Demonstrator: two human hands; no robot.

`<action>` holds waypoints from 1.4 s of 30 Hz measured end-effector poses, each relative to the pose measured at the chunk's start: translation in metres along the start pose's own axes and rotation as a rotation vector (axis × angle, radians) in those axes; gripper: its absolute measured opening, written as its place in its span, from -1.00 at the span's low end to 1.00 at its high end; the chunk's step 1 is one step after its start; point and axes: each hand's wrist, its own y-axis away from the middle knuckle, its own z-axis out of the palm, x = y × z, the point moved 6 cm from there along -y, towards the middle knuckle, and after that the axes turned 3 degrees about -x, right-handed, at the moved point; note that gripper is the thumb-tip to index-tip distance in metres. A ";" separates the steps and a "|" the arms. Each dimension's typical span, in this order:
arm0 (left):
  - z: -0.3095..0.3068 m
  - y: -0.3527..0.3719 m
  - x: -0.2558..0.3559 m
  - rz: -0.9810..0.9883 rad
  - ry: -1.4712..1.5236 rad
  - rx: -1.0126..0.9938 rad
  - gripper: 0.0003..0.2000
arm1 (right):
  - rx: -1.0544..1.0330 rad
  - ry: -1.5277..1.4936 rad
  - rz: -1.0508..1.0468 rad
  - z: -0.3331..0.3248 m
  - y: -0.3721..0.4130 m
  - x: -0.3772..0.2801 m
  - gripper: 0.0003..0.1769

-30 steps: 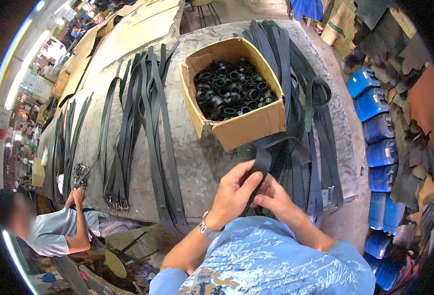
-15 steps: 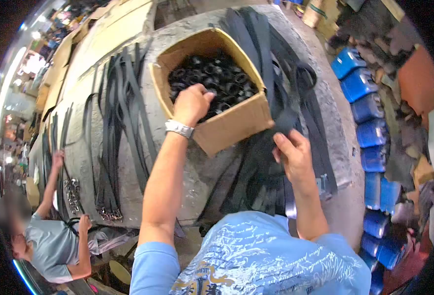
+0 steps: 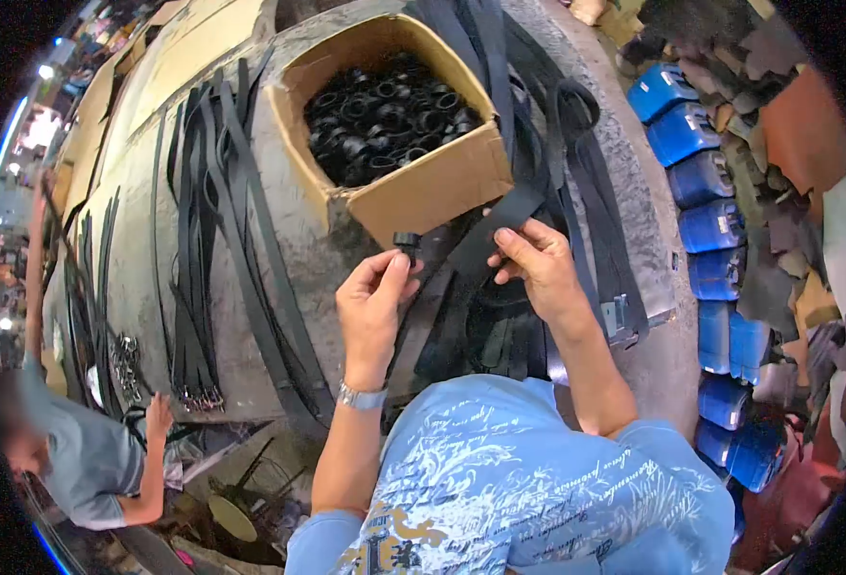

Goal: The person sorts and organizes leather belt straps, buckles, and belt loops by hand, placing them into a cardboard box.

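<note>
Pinched between the thumb and fingertips of my left hand [image 3: 373, 299] is a small black loop [image 3: 406, 240], raised in front of the cardboard box. My right hand [image 3: 540, 266] grips a wide black strap [image 3: 514, 213] between thumb and fingers, just right of the box's near corner. The open cardboard box [image 3: 433, 184] stands on the table and holds many black loops [image 3: 385, 120] like the one in my fingers. More black straps [image 3: 471, 326] lie in a pile below and around my right hand.
Bundles of black straps [image 3: 198, 240] with metal clips lie across the grey table [image 3: 346, 331] on the left. A co-worker [image 3: 83, 450] sits at the lower left, arms at the straps. Blue plastic bins [image 3: 701, 230] line the floor along the right, beside leather pieces [image 3: 806, 129].
My left hand has come out of the box with a black loop and moved down towards my right hand. The co-worker's far arm has risen.
</note>
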 end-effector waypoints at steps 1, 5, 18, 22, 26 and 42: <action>-0.001 -0.002 0.006 0.033 0.024 0.019 -0.79 | 0.006 0.017 0.021 0.001 0.003 0.002 -0.64; -0.005 -0.022 0.050 0.247 -0.028 0.064 -0.77 | -0.002 0.086 0.049 -0.002 0.012 0.001 -0.63; 0.087 -0.125 0.133 0.681 -0.925 -0.152 -0.76 | -0.026 0.079 0.082 -0.026 0.020 0.009 -0.62; 0.130 -0.064 0.093 0.349 -1.141 -0.522 -0.59 | -0.041 0.197 -0.013 -0.014 0.038 0.009 -0.82; 0.126 -0.019 0.055 0.088 -0.904 -0.821 -0.64 | -0.185 0.488 -0.259 0.007 0.060 0.020 -0.75; -0.144 0.133 -0.077 -0.514 -0.920 -0.548 -0.74 | -0.001 -0.406 -0.198 -0.061 0.024 -0.029 -0.69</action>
